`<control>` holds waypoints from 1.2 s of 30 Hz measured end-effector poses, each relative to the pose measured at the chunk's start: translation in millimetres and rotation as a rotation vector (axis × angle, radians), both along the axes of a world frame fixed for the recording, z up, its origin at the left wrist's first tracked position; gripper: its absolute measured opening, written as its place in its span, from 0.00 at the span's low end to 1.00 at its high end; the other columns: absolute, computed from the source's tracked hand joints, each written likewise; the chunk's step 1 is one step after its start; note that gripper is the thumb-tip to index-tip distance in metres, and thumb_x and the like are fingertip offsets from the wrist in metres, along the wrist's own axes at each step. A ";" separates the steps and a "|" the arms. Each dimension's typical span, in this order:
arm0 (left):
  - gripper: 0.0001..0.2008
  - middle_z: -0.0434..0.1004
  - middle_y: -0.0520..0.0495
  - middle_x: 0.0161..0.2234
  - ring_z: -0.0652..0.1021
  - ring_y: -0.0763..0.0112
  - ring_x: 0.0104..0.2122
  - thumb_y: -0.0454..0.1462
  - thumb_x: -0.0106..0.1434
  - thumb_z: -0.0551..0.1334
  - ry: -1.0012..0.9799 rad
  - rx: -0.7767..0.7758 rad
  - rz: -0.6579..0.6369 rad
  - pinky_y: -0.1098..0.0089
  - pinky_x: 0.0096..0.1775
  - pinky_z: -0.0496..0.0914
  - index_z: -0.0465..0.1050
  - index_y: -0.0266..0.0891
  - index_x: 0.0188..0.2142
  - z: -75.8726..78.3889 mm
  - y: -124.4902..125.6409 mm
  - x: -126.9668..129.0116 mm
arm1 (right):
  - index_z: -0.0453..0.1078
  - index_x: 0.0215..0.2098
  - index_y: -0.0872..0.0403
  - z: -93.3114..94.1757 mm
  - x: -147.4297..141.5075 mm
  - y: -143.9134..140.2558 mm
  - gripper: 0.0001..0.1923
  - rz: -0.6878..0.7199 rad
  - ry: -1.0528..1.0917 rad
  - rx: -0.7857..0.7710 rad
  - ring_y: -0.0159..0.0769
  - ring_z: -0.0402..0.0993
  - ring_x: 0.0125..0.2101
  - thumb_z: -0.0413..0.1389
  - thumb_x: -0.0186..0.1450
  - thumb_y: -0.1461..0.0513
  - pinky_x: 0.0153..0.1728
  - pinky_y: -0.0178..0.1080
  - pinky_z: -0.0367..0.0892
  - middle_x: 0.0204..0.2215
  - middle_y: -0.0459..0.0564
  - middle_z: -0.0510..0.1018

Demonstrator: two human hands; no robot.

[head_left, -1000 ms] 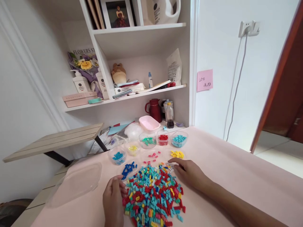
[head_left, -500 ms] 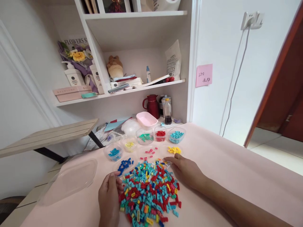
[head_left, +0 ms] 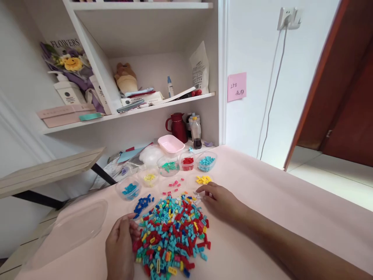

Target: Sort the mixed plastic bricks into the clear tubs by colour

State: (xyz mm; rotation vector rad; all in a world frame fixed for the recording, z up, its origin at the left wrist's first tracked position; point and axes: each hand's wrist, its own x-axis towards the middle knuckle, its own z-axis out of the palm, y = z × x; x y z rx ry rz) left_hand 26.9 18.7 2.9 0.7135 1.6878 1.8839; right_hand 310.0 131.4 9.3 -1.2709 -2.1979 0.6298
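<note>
My left grip (head_left: 121, 237) borders the bricks (head_left: 172, 235) at nine o'clock, right grip (head_left: 220, 198) at one, closures unclear; surface (head_left: 233, 252) spreads toward three.

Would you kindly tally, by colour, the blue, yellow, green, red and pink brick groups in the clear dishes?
Blue groups, turquoise included: 3
Yellow groups: 2
Green group: 1
Red group: 1
Pink group: 1
Total: 8

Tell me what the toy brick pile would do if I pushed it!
The toy brick pile would probably slump and spread, since it's loosely heaped. Its small, plastic-looking bricks should feel light. Their blocky shapes suggest sliding or tumbling, not rolling.
</note>
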 end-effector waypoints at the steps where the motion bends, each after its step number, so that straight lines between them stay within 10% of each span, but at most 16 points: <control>1: 0.17 0.69 0.56 0.21 0.69 0.75 0.21 0.49 0.51 0.63 -0.010 -0.001 -0.001 0.74 0.22 0.65 0.73 0.39 0.35 -0.3 -0.1 -0.2 | 0.71 0.48 0.46 -0.2 -0.4 -0.6 0.18 0.000 -0.009 0.011 0.37 0.72 0.38 0.47 0.63 0.63 0.41 0.38 0.64 0.43 0.51 0.74; 36: 0.17 0.69 0.55 0.20 0.68 0.75 0.19 0.48 0.51 0.60 0.063 -0.034 0.019 0.74 0.20 0.61 0.74 0.38 0.34 7.5 -2.1 8.4 | 0.73 0.46 0.45 -8.1 -5.4 -2.7 0.19 0.081 0.032 0.106 0.34 0.71 0.36 0.48 0.62 0.68 0.41 0.37 0.65 0.41 0.49 0.71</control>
